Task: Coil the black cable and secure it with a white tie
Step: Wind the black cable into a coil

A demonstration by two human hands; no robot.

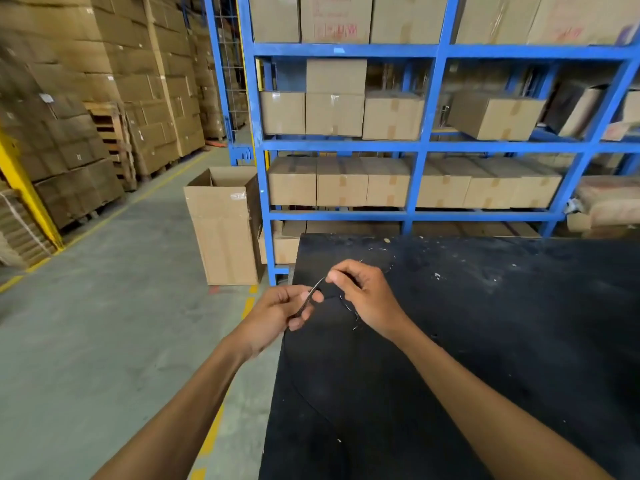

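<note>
Thin black cable at frame centre, pinched by left hand and right hand fingertips (rest trailing, hard to trace) over dark scuffed tabletop.

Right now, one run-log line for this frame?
left hand: pinching cable | right hand: pinching cable | over table edge | tie: unseen

A black table, flecked with white specks, fills the lower right. Behind it stands a blue rack with taped cartons on every shelf. An open box stands on the grey floor beside the rack. Stacked cartons on pallets line the left aisle, beside a yellow post.
</note>
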